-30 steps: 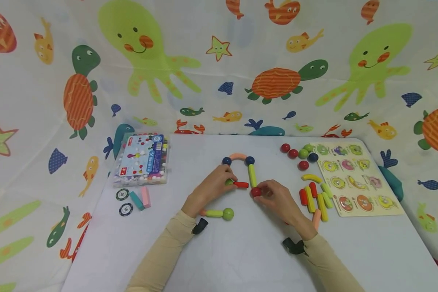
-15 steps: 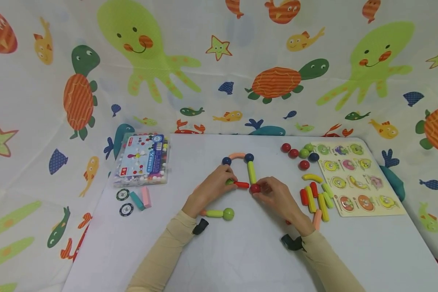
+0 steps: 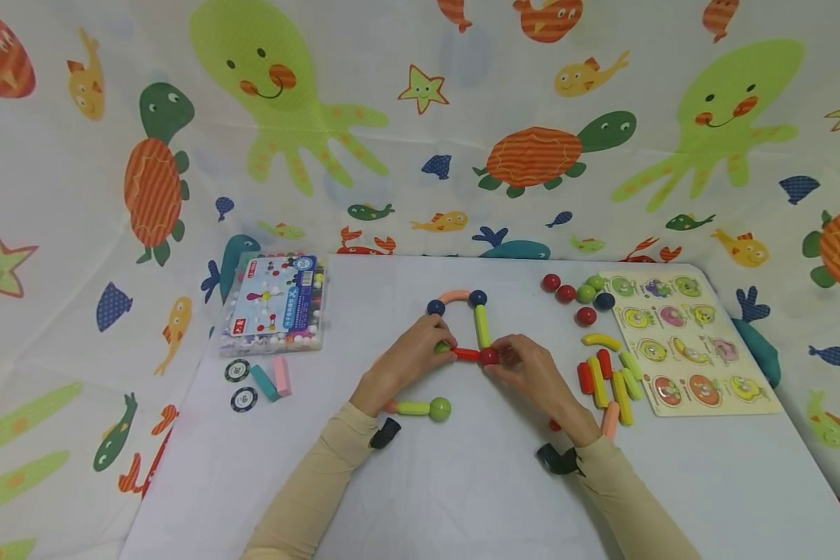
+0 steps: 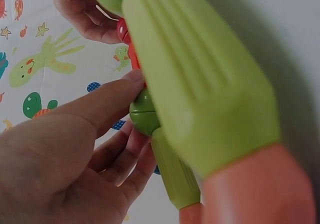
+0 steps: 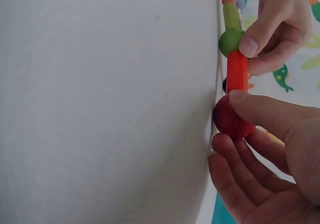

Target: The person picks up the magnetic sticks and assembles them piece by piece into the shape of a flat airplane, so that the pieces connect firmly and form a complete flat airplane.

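Note:
My left hand [image 3: 409, 358] pinches a green ball [image 5: 231, 42] joined to a short red stick [image 5: 237, 71]. A light-green stick [image 4: 175, 169] with an orange end runs from that ball toward the wrist. My right hand [image 3: 535, 377] pinches a dark red ball [image 3: 488, 355] between thumb and fingers, and the red stick's free end meets it. From the red ball a yellow-green stick [image 3: 482, 325] leads up to a navy ball [image 3: 478, 298]. A curved orange piece [image 3: 455, 296] links that to a second navy ball [image 3: 435, 308]. My left hand hides part of the chain.
Nearer me lies a light-green stick [image 3: 413, 407] with a green ball [image 3: 440, 409]. At right are loose balls [image 3: 586, 316], several sticks [image 3: 597, 381] and a fruit puzzle board [image 3: 703, 342]. A bead box [image 3: 273, 303], two chips [image 3: 243, 399] and pastel blocks [image 3: 281, 376] sit left.
My right hand has moved slightly up and left with the red ball, and its yellow-green stick has swung upright. The gap between red ball and red stick has closed. The left hand stays put.

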### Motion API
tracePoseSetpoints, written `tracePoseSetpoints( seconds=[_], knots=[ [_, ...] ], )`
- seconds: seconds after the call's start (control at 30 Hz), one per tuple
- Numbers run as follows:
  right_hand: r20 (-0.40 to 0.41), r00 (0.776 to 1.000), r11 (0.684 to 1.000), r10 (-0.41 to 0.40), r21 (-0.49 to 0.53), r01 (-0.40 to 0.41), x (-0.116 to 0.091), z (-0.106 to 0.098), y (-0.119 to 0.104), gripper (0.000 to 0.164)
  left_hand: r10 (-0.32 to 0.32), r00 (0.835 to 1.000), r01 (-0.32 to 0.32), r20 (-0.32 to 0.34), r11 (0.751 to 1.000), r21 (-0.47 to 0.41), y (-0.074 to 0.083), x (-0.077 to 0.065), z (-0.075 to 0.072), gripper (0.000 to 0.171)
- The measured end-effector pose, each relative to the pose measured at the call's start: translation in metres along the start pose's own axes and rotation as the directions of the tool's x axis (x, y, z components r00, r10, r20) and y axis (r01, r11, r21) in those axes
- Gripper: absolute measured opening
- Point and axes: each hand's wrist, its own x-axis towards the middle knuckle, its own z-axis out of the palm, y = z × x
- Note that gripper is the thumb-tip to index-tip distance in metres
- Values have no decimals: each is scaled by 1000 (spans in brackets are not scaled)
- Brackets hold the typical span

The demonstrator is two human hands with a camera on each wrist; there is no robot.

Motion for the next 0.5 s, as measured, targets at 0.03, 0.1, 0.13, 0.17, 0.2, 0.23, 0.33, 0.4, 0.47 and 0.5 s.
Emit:
tracePoseSetpoints(
  seconds=[0.03,0.1,0.13,0.17,0.2,0.23,0.33,0.4,0.47,0.5],
  knots=[
    [0,1000,1000,0,1,0,0,0,0,40,2,1000,-2,-2,1000,0,0,-1,-1,20],
    [-2,1000,1000,1,4,-1,0,0,-1,40,13,1000,-13,-9,1000,-3,0,-3,-2,22],
    [-2,1000,1000,4,3,-4,0,1,-1,40,15,1000,-16,-14,1000,-9,-1,-4,-3,23],
    [-1,1000,1000,6,2,-6,0,1,-1,40,19,1000,-19,-20,1000,-14,-1,-6,-4,24],
    [1,1000,1000,11,3,-11,0,1,-1,40,17,1000,-17,-27,1000,-23,-2,-8,-5,25],
    [4,1000,1000,15,3,-15,0,1,-2,40,13,999,-14,-32,999,-35,-3,-10,-6,26],
    [14,999,1000,29,7,-30,-1,1,-3,40,-46,998,44,-42,997,-58,-8,-21,-10,30],
    [16,999,999,35,15,-35,-2,1,-4,40,-115,992,113,-40,992,-59,-13,-31,-14,33],
    [14,999,999,35,18,-36,-2,0,-5,40,-196,980,194,-44,980,-39,-17,-42,-20,37],
    [11,999,999,35,20,-35,-2,0,-6,40,-236,971,235,-48,972,-27,-19,-47,-22,39]
  ],
)
